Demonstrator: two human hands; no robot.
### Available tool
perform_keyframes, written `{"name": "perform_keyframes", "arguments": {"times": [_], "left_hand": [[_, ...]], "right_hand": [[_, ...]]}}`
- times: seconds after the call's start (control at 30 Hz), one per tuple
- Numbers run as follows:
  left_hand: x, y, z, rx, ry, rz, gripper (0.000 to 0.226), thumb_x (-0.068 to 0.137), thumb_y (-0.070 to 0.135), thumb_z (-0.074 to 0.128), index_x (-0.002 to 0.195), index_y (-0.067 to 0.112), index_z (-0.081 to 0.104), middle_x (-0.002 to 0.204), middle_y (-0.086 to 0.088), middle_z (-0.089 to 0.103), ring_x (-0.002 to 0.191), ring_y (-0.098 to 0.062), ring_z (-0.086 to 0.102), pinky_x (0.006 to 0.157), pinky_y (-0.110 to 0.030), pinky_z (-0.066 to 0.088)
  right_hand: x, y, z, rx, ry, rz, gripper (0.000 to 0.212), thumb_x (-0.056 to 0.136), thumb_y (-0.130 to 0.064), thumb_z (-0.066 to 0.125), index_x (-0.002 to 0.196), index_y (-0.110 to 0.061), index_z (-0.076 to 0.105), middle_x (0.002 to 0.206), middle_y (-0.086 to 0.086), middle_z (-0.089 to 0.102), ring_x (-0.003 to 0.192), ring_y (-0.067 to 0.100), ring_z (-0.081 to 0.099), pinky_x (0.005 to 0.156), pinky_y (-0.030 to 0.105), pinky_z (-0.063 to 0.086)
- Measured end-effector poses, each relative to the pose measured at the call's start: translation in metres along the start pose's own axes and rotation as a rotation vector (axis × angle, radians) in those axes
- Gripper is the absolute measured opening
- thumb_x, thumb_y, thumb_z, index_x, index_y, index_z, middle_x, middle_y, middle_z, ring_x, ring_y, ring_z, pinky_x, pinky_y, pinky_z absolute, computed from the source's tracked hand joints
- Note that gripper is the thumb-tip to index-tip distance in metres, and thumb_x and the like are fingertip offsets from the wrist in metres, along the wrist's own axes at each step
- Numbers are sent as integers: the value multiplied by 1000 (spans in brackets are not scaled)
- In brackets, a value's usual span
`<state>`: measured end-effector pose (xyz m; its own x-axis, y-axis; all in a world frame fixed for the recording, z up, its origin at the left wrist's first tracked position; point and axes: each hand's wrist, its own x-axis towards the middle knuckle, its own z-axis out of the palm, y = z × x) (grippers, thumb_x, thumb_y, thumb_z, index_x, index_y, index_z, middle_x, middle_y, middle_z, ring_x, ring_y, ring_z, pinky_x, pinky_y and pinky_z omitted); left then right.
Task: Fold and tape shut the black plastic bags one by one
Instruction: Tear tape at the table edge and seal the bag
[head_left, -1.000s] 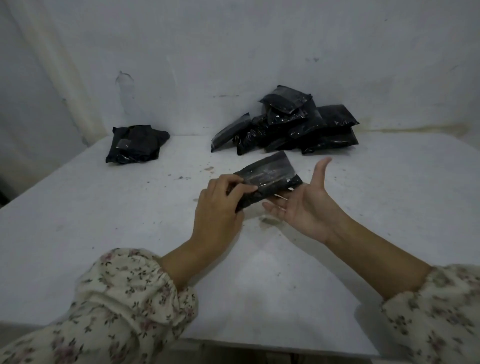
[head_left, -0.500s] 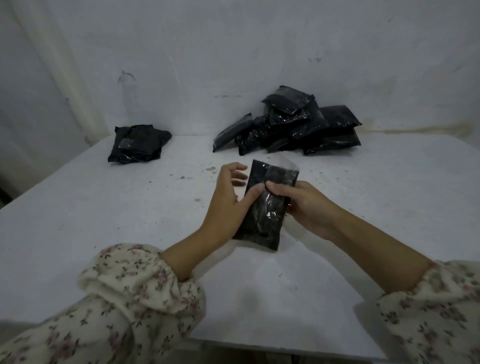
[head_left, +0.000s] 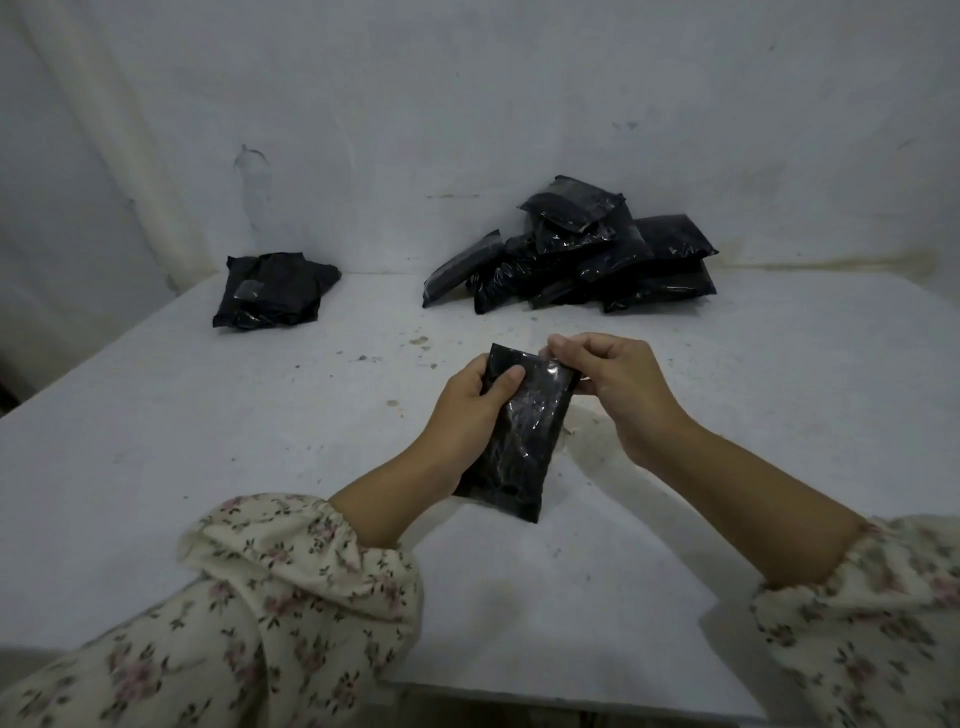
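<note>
Black glossy plastic: one bag (head_left: 524, 431), centre of the frame, held over the white table (head_left: 208, 441). Its long axis runs nearly straight up and down the frame. The top edge leans slightly right and points toward the far wall; the lower end points back toward the person. Whether that lower end rests on the table or hangs just above it cannot be told.

- Left hand (head_left: 467, 405): grasps the bag's upper left edge, with the thumb laid across the front face and the fingers wrapped behind, out of sight.
- Right hand (head_left: 618, 384): fingers curled, pinching the bag's upper right corner. The corner itself is covered by the fingertips.
- Hard to make out: a pale gleam near that corner, which could be a fold, a flap or tape. The bag's contents are not visible.
- Heap of black bags (head_left: 582, 254): upper right of centre, against the wall, overlapping at mixed angles. The count is unclear, as the lower ones are buried.
- Smaller dark bundle (head_left: 275, 288): upper left of the frame, well apart from the heap. Its separate pieces are indistinct in the dim light.
- Floral sleeves (head_left: 291, 582): lower left and lower right, both cut off by the bottom edge of the frame.
- Table surface: scattered specks and stains between the hands and the heap.
</note>
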<state>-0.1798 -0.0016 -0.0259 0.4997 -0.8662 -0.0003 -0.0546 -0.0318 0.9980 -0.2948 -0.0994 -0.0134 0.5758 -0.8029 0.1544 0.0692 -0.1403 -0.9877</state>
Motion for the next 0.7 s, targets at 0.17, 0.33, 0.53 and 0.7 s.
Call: {"name": "perform_keyframes", "arguments": {"times": [0.17, 0.33, 0.53, 0.7], "left_hand": [[-2, 0, 1, -87, -44, -12, 17, 100, 18, 50, 110, 11, 61, 91, -2, 70, 78, -11, 67, 70, -21, 56], [-3, -1, 0, -98, -38, -20, 17, 99, 19, 51, 110, 12, 62, 89, 0, 71, 74, -8, 68, 66, -21, 55], [0, -1, -2, -64, -1, -34, 15, 96, 23, 58, 106, 15, 66, 94, -3, 72, 80, -14, 68, 74, -26, 56], [2, 3, -2, -93, 15, 0, 12, 93, 21, 61, 104, 17, 66, 92, 0, 73, 77, -9, 70, 68, -19, 56]], "right_hand": [[6, -2, -2, 65, -55, 264, 18, 87, -20, 67, 87, -2, 71, 79, 9, 67, 78, 20, 60, 84, 35, 50], [5, -10, 0, 22, -66, 460, 16, 81, -22, 74, 88, -8, 70, 68, 1, 62, 59, 11, 52, 56, 24, 39], [-1, -2, -6, -206, 103, 48, 18, 87, -20, 67, 102, -26, 60, 92, 0, 55, 81, 10, 51, 73, 25, 38], [-6, 6, -5, -596, 15, -364, 15, 86, -32, 67, 100, -31, 72, 90, -19, 54, 97, 8, 45, 85, 28, 34]]}}
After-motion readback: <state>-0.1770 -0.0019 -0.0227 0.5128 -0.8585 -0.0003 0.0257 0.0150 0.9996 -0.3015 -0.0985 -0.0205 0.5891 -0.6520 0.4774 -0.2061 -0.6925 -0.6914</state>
